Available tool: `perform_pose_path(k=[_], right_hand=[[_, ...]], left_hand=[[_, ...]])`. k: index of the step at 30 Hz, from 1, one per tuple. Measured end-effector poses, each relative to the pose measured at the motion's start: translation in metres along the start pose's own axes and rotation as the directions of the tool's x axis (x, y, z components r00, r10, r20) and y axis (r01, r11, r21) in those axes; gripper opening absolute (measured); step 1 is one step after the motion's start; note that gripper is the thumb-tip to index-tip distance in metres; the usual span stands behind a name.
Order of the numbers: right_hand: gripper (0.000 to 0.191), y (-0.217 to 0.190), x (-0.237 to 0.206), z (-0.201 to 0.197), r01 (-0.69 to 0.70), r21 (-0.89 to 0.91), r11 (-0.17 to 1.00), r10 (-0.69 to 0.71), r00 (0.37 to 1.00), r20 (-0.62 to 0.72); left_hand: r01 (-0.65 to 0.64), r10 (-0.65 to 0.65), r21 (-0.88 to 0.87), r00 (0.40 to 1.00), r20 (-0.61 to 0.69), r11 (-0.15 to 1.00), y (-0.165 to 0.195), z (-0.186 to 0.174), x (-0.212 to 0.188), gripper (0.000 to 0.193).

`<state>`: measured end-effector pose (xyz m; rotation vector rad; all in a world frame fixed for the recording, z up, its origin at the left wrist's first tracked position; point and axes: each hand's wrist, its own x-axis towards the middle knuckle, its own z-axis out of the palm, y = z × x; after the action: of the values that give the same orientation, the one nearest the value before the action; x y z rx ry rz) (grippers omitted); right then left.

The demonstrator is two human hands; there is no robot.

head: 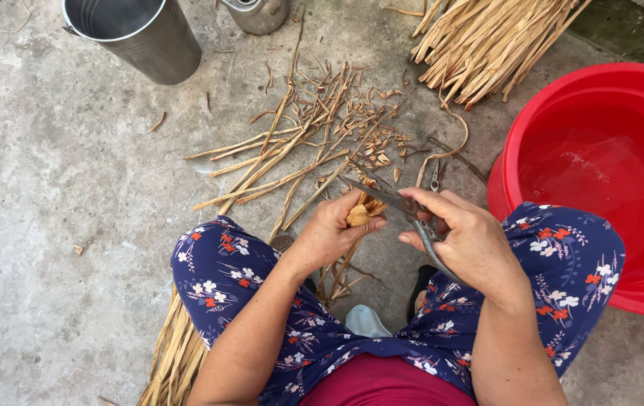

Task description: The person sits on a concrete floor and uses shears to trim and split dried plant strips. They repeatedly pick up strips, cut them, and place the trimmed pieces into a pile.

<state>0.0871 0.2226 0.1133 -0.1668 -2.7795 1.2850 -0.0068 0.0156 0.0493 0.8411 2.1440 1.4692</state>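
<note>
Seen from above, a seated person's left hand [331, 229] pinches a short tan stalk bundle [359, 213] between the knees, steadying its end for the scissors [405, 207], which the right hand [469, 237] grips with wrist cocked inward, blades parted. Cut trimmings [322, 135] litter the concrete floor [51, 225] ahead.

Dry tan stalk bundle [359, 214]: short, fibrous, cut end facing up, pinched upright btwn the knees. Metal scissors [405, 207]: grey, blades open, tips pointing left just above the bundle top, handles lower right.
</note>
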Motion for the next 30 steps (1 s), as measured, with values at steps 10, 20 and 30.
perform_pose_path(k=[10,20,30], right_hand=[[0.067,0.005,0.000,0.012,0.017,0.022,1.000,-0.017,1.000,-0.002],[0.049,0.012,0.008,0.002,0.092,0.588,0.804,0.072,0.966,-0.250],[0.060,-0.026,0.013,0.084,-0.129,0.987,0.097,-0.144,0.979,0.142]], left_hand=[[-0.061,0.052,-0.086,0.994,-0.097,0.994,-0.006,0.002,0.004,0.019],[-0.644,-0.095,-0.496,0.552,-0.828,0.582,0.019,-0.143,-0.043,0.026],[-0.810,0.127,-0.111,0.223,-0.967,0.576,0.090,-0.208,-0.108,0.030]])
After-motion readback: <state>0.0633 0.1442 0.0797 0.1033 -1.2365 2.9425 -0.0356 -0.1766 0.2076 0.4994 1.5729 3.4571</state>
